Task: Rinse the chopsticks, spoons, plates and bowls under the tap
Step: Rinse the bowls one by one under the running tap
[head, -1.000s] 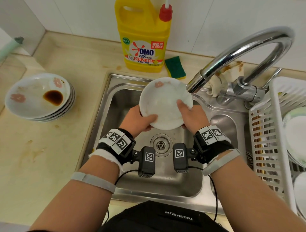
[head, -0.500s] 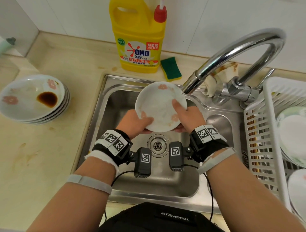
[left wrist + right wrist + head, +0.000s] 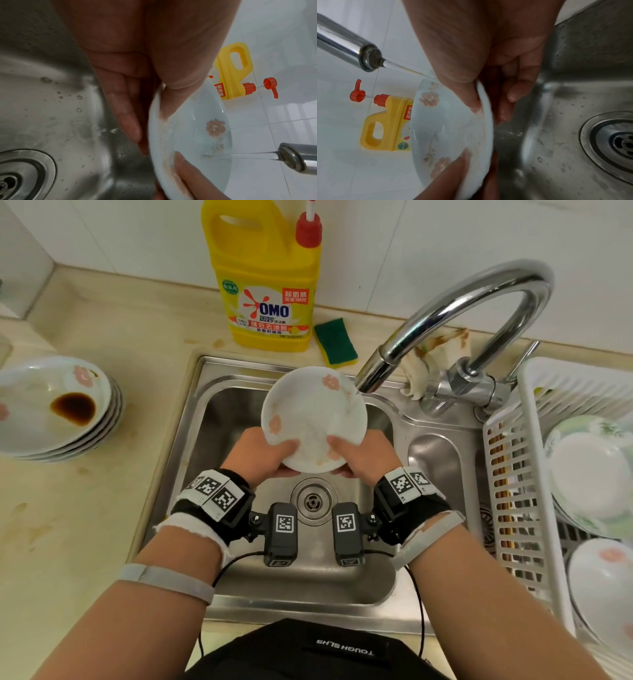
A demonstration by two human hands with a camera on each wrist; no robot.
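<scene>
Nearest the viewer, the left hand [image 3: 262, 451] and the right hand [image 3: 359, 455] each grip the near rim of a white flowered plate [image 3: 313, 419], thumbs on its inner face and fingers [image 3: 126, 115] curled behind it. The plate is held tilted over the sink [image 3: 342, 587], above the drain [image 3: 312, 501], its far rim just under the spout of the tap [image 3: 442, 313]. The wrist views show a thin stream of water [image 3: 402, 68] striking the plate near its upper rim. The step in hand, by judgement, is the rinsing of this plate; the next move probably calls for turning it so the stream sweeps the whole face, then carrying it to the white rack [image 3: 513, 474] at the right edge of the table, where clean bowls [image 3: 589, 474] lie. On the left side of the table [image 3: 68, 525] waits a stack of plates [image 3: 58, 412], the top one holding dark sauce, so several remain unrinsed. At the far edge, against the wall, stand a yellow detergent bottle [image 3: 267, 275] and a green sponge [image 3: 335, 342].
</scene>
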